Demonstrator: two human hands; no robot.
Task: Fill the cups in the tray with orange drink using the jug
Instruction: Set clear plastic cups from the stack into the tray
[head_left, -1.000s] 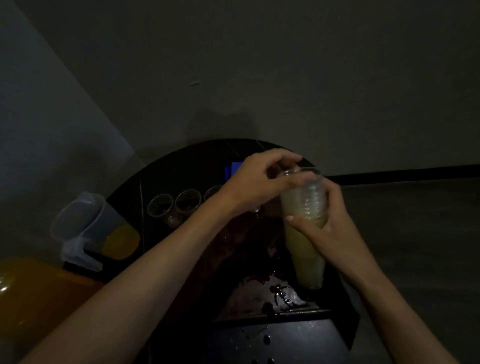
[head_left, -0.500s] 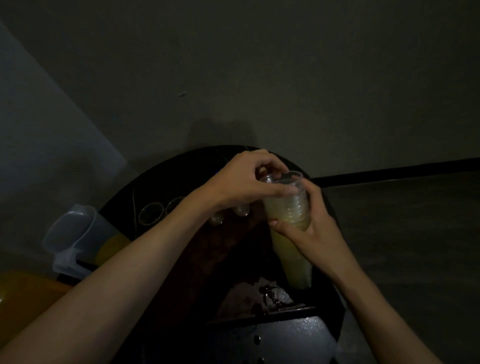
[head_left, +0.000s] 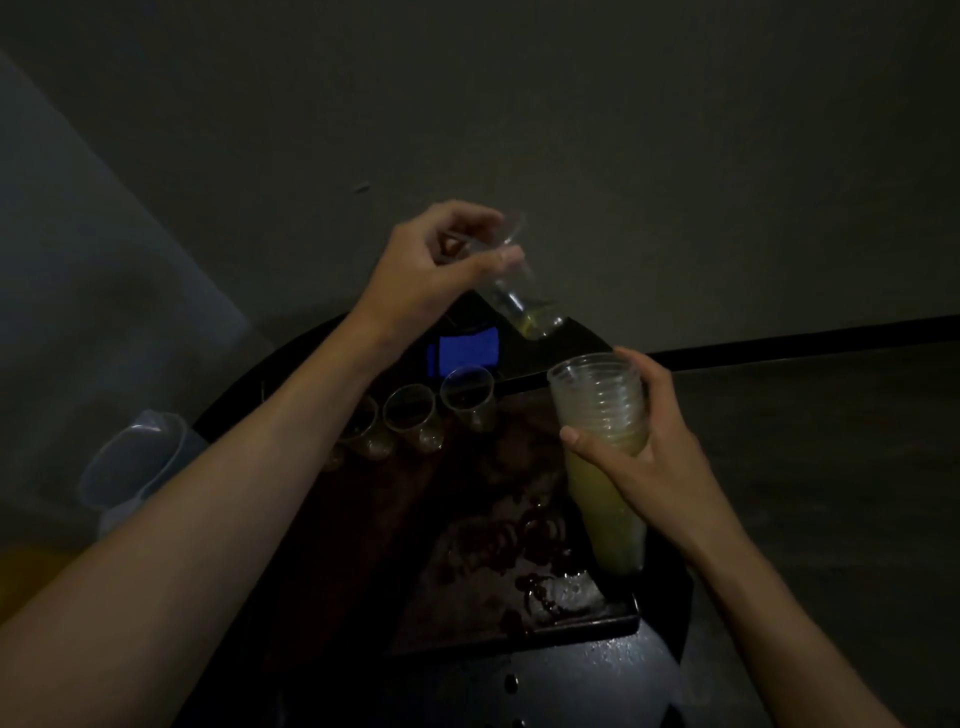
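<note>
Very dim feed, detail is poor on my end. Jug (head_left: 136, 462) is clear plastic, left of the round table (head_left: 597, 670), lower part hidden behind the left forearm; I can't read its contents. A row of clear cups (head_left: 410, 415) stands upright at the far side of the tray (head_left: 582, 621), w/ the leftmost one partly behind the same forearm. Left hand (head_left: 436, 270) pinches a single clear cup (head_left: 519, 293) near its rim, tilted, base pointing down-right, just above and apart from the cup stack (head_left: 597, 410). Right hand (head_left: 649, 452) wraps round that stack mid-height, thumb across the front; the stack is ribbed at the rims, yellowish, tapering, its bottom at the tray's right edge. Tray surface looks dark w/ wet, glossy smears. Blue rectangle (head_left: 467, 353) behind the cups, can't ID it.
</note>
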